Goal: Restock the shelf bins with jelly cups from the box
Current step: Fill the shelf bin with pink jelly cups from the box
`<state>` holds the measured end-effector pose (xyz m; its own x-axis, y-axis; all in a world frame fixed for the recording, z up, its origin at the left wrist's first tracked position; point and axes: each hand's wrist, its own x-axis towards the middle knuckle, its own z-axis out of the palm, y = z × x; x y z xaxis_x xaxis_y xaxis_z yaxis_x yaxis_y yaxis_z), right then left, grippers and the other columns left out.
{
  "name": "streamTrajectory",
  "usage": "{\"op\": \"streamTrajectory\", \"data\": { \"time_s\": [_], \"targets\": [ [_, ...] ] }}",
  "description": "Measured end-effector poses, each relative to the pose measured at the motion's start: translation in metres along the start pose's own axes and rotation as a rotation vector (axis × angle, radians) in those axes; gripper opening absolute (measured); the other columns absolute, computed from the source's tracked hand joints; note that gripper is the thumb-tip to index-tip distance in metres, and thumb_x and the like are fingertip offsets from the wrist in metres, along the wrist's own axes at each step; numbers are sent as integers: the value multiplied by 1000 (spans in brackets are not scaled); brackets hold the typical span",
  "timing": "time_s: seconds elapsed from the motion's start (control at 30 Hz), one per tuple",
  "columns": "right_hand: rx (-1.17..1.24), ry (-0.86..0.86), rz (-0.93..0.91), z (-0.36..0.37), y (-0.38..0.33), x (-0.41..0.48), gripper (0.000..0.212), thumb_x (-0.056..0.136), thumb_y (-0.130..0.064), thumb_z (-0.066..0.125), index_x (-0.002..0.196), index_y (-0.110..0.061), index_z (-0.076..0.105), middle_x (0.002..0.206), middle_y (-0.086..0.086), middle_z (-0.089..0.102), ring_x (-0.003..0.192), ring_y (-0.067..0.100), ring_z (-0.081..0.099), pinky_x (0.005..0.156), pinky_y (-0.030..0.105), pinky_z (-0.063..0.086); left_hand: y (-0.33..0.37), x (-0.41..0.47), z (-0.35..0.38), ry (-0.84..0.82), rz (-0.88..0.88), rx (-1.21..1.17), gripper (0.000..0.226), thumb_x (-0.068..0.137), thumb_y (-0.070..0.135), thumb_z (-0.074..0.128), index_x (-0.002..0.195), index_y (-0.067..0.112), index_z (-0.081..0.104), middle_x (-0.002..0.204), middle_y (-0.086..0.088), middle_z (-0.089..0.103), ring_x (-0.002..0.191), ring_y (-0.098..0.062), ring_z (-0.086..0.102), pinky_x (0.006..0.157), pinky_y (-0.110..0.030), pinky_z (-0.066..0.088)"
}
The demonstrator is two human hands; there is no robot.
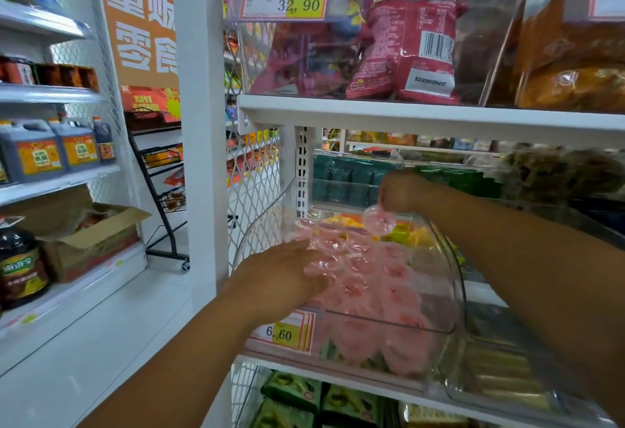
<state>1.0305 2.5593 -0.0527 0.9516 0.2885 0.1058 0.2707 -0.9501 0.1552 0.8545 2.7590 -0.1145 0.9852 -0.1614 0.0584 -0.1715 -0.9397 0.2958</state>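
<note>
left hand [284, 278] spread on cups [392, 278] | right hand [402, 191] pinches jelly cup [378, 222] (above bin rim [453, 268])

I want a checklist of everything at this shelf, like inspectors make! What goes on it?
Surface: white shelf carries a clear bin.
Job's things: pink jelly cups fill the bin; one held cup hangs above them.
Clutter: nothing seen.
Hands: left hand rests flat on the cups; right hand pinches the held cup.
Cables: nothing seen.
Surroundings: price tag on the bin front, red snack bags above, open cardboard box and sauce jugs at left.
</note>
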Motion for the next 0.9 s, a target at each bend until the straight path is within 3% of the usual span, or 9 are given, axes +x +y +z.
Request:
{"op": "streamTrajectory", "data": {
  "time_s": [0.1, 0.2, 0.3, 0.4, 0.6, 0.7, 0.8, 0.9],
  "targets": [
    [-101, -4, 9, 6, -1, 1, 20, 94, -12, 56, 108, 0, 64, 73, 0, 47, 73, 14, 49, 65, 24, 41, -1, 1, 2, 1, -4, 6, 54, 94, 64, 38, 145, 50, 28, 159, 22, 10, 145, -5, 15, 115, -33, 17],
    [-147, 9, -47, 14, 3, 2, 24, 95, -7, 52, 115, -2, 65, 100, 7, 64, 92, 19, 59, 81, 26, 49, -4, 3, 4, 9, -6, 4, 53, 94, 64, 37, 145, 51, 29, 158, 22, 12, 145, -5, 15, 116, -34, 17],
    [-110, -70, -138, 15, 1, -1, 30, 93, -7, 58, 122, -11, 66, 126, 6, 62, 113, 20, 58, 94, 24, 44, -5, 3, 5, 26, 1, 8, 51, 94, 62, 36, 144, 51, 31, 158, 22, 16, 145, -5, 18, 116, -35, 19],
    [-123, -206, -192, 14, -1, -2, 35, 92, -9, 60, 126, -17, 64, 135, 1, 56, 120, 18, 53, 87, 20, 36, -5, 3, 5, 35, 10, -14, 49, 94, 61, 37, 142, 52, 32, 157, 23, 18, 144, -6, 22, 115, -36, 20],
    [-218, -285, -154, 18, -4, -4, 40, 89, -17, 67, 128, -21, 62, 136, 1, 54, 122, 20, 51, 94, 28, 39, -5, 2, 6, 49, 27, -13, 49, 94, 62, 37, 141, 50, 35, 154, 22, 26, 139, -8, 32, 109, -33, 26],
    [-91, -211, -161, 10, -6, -7, 43, 89, -18, 66, 132, -17, 57, 136, 4, 54, 120, 22, 52, 93, 26, 40, -6, 3, 8, 85, 24, -40, 47, 93, 62, 41, 138, 49, 41, 151, 22, 34, 134, -8, 39, 105, -31, 31],
    [178, -21, -172, -9, -8, -29, 38, 91, -21, 63, 128, -19, 58, 127, 5, 58, 115, 23, 55, 95, 30, 43, -7, 3, 8, 153, 7, -156, 42, 91, 55, 52, 132, 47, 49, 145, 19, 43, 123, -9, 49, 98, -29, 40],
    [416, 152, -239, -23, -12, -81, 28, 97, -21, 55, 124, -23, 60, 111, 0, 62, 104, 19, 59, 82, 25, 45, -7, -1, 11, 301, 57, -241, 33, 93, 36, 58, 127, 38, 57, 135, 10, 54, 119, -14, 52, 95, -32, 45]
  ]
}}
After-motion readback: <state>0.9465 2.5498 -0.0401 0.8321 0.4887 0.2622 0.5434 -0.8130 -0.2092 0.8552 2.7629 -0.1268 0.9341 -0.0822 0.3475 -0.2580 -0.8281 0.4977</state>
